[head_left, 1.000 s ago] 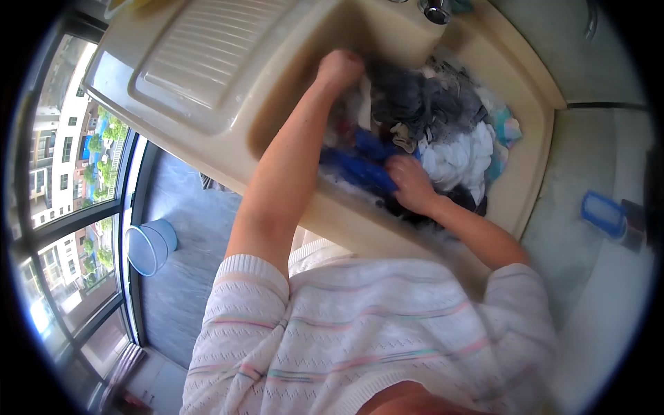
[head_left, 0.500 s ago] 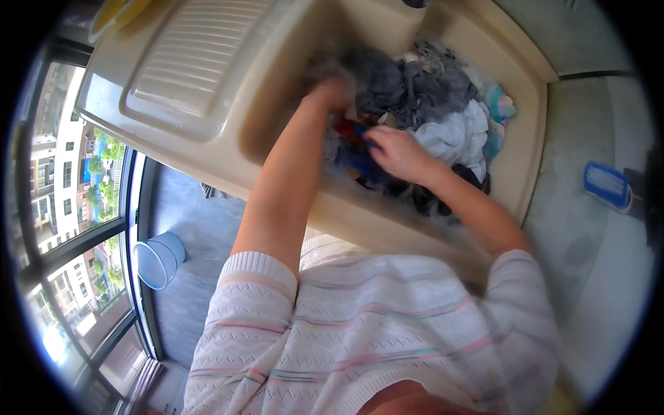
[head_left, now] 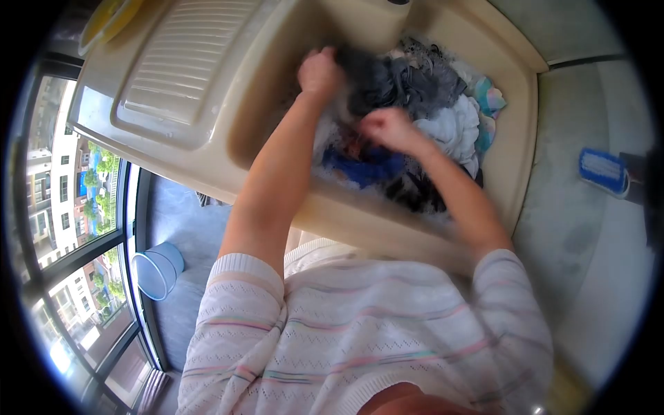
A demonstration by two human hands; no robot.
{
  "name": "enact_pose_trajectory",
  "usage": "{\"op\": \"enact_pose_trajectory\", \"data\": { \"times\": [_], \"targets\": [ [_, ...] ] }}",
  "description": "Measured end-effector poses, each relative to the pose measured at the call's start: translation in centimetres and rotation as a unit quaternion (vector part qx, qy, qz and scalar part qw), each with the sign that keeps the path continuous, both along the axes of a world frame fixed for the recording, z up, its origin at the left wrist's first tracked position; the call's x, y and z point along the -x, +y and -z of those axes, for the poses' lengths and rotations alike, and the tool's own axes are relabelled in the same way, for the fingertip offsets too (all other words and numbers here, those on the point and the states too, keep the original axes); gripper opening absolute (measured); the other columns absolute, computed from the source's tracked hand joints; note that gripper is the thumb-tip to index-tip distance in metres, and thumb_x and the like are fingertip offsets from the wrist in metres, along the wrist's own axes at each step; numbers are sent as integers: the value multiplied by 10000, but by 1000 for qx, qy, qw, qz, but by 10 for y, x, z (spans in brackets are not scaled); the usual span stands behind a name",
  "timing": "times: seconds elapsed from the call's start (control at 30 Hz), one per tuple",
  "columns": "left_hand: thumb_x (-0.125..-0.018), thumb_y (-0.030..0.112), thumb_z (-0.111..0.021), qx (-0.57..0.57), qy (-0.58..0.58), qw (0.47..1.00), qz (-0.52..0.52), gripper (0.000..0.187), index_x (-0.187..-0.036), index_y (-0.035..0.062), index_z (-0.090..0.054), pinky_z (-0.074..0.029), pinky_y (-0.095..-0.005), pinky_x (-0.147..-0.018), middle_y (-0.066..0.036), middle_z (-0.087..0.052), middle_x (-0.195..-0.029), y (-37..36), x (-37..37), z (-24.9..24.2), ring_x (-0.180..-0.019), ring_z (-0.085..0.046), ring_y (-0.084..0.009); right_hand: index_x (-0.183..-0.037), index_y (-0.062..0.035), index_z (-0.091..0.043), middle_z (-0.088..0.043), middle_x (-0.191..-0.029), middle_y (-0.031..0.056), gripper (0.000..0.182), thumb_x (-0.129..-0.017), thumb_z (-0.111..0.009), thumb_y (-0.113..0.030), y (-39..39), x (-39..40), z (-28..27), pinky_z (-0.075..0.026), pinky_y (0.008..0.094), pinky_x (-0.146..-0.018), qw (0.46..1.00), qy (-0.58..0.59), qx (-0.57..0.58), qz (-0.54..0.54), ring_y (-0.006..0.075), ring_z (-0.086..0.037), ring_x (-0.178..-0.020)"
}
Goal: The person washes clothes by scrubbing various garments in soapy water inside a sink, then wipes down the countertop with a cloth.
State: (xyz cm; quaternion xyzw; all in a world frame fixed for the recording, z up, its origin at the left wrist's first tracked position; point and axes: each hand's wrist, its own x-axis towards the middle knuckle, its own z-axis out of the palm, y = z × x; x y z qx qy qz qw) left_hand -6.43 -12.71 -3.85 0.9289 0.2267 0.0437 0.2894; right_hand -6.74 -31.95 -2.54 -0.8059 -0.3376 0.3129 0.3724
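Observation:
Up at the left inner wall of the basin, my left hand (head_left: 321, 73) is closed, with a dark grey garment (head_left: 365, 77) at its fingers; motion blurs the grip. My right hand (head_left: 391, 129) is curled shut lower and to the right, just below that garment; what its fingers hold is hidden. Beneath both hands a blue garment (head_left: 366, 166) lies in soapy water. Beside my right hand is a white garment (head_left: 449, 135), and black cloth (head_left: 415, 194) lies nearer to me. More grey cloth (head_left: 439, 86) is heaped behind.
The beige basin (head_left: 520, 138) has a ribbed washboard (head_left: 176, 69) on its left. A yellow bowl (head_left: 111, 24) stands at the far left corner. A light blue bucket (head_left: 158, 271) is on the floor by the window. A blue brush (head_left: 603, 171) is at the right.
My left hand has risen out of the water along the basin wall. My right hand has moved slightly up and left, off the blue garment, which now lies more spread out.

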Motion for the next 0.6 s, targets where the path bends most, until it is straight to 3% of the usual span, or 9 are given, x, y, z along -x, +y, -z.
{"op": "enact_pose_trajectory", "data": {
  "times": [0.03, 0.1, 0.17, 0.2, 0.27, 0.33, 0.4, 0.5, 0.6],
  "targets": [
    [-671, 214, -594, -19, -63, 998, -15, 370, -1021, 98, -565, -425, -351, -829, -164, -561, -1027, -8, -2, -6, -981, -523, -285, -911, -72, -601, -625, -781, 118, 234, -725, -615, -211, -6, -20, -11, -473, 313, -685, 991, 51, 22, 122, 226, -602, -739],
    [-650, 259, -633, 89, -89, 986, 109, 431, -1038, 87, -556, -426, -350, -824, -145, -573, -990, -32, 0, -9, -964, -531, -272, -941, -68, -590, -625, -815, 115, 271, -735, -612, -243, -19, -69, -22, -470, 332, -692, 959, -198, -6, 201, 234, -599, -769],
    [-606, 285, -667, 9, -10, 983, 186, 501, -1052, 86, -554, -436, -342, -812, -168, -578, -988, -56, 7, 5, -928, -548, -287, -921, -67, -582, -616, -832, 122, 306, -733, -612, -306, -28, -103, 21, -466, 375, -676, 926, -311, -32, 210, 279, -591, -774],
    [-598, 285, -669, 27, -2, 983, 181, 490, -1032, 79, -566, -442, -340, -794, -168, -587, -956, -55, 4, 11, -904, -558, -286, -904, -69, -573, -604, -841, 137, 344, -726, -606, -362, -23, -97, 24, -458, 406, -677, 942, -259, 151, 152, 321, -575, -790],
    [-583, 284, -673, 63, 14, 984, 166, 471, -992, 65, -590, -453, -336, -759, -169, -605, -892, -38, -4, 19, -857, -577, -284, -821, -49, -552, -596, -793, 153, 371, -726, -597, -404, -6, -65, 31, -451, 418, -656, 934, -276, 202, 98, 331, -573, -771],
    [-579, 210, -654, 238, 32, 971, -2, 350, -873, 23, -622, -455, -322, -676, -137, -601, -778, -6, -11, 11, -757, -579, -246, -810, -42, -541, -593, -771, 155, 380, -729, -593, -410, -4, -63, 20, -451, 415, -638, 957, -206, 191, 66, 327, -575, -756],
    [-570, 81, -606, 452, -106, 874, -143, 240, -793, -7, -619, -430, -302, -584, -100, -576, -717, 22, -6, 2, -641, -536, -197, -828, -45, -541, -591, -753, 155, 380, -731, -591, -409, -18, -85, 12, -451, 414, -622, 981, -113, 133, 84, 323, -576, -741],
    [-606, 131, -581, 114, -122, 984, -55, 346, -939, 39, -596, -455, -358, -735, -165, -596, -847, 25, -6, 28, -829, -574, -303, -1006, -124, -544, -590, -802, 143, 388, -706, -616, -360, -12, -118, 11, -459, 395, -633, 928, -315, -1, 202, 302, -570, -745],
    [-637, 204, -586, -4, 95, 992, 88, 494, -1098, 58, -485, -422, -399, -832, -195, -478, -1121, -7, -6, 22, -988, -498, -339, -1148, -166, -468, -491, -1009, 168, 444, -721, -579, -219, 23, -66, 21, -449, 424, -705, 912, -388, 102, 87, 354, -523, -854]
  ]
}}
